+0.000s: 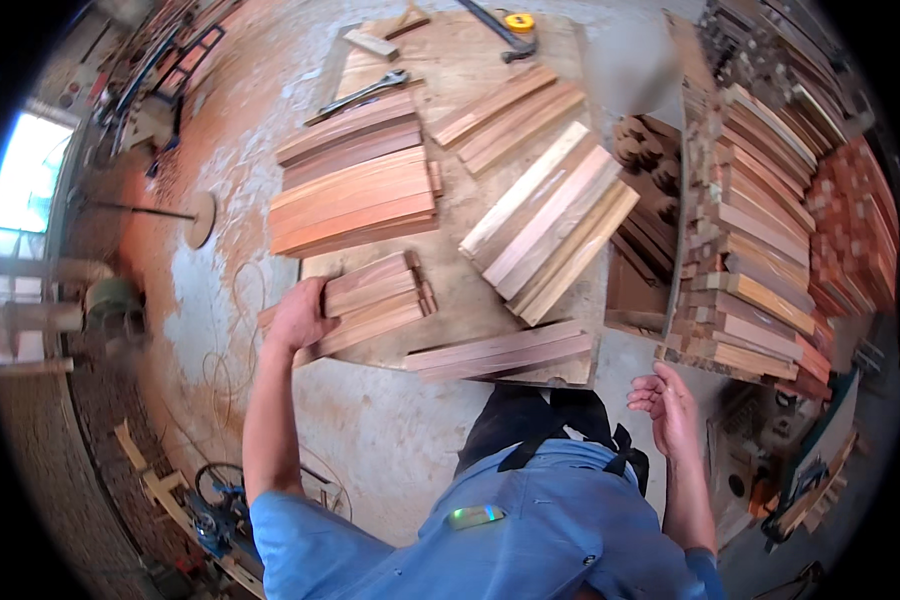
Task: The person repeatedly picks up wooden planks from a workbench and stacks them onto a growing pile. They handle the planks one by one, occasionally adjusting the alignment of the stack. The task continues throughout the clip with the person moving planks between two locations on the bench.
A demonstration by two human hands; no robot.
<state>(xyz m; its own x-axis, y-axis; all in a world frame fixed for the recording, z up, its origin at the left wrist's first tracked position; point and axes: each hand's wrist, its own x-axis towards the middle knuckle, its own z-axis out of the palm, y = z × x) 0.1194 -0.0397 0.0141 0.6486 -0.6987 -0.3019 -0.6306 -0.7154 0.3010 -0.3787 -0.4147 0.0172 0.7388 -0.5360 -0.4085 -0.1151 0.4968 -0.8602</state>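
My left hand (302, 316) is closed round the left end of a small stack of reddish-brown wooden strips (378, 290) at the table's near left corner. Its fingertips are partly hidden against the wood. My right hand (666, 402) hangs in the air off the table's near right corner, holding nothing, its fingers apart and slightly curled. Along the near edge lie thin brownish-pink strips (505, 347). Paler boards (550, 225) lie slantwise at the right of the table, and a taller pile of orange-brown boards (352, 200) stands at the left.
The wooden tabletop (450, 262) also bears more boards (510, 115), an adjustable wrench (368, 88), a hammer (510, 40) and a yellow tape measure (519, 22). Tall stacks of boards (765, 230) stand to the right. A round-based stand (199, 220) and cable (225, 350) are on the dusty floor.
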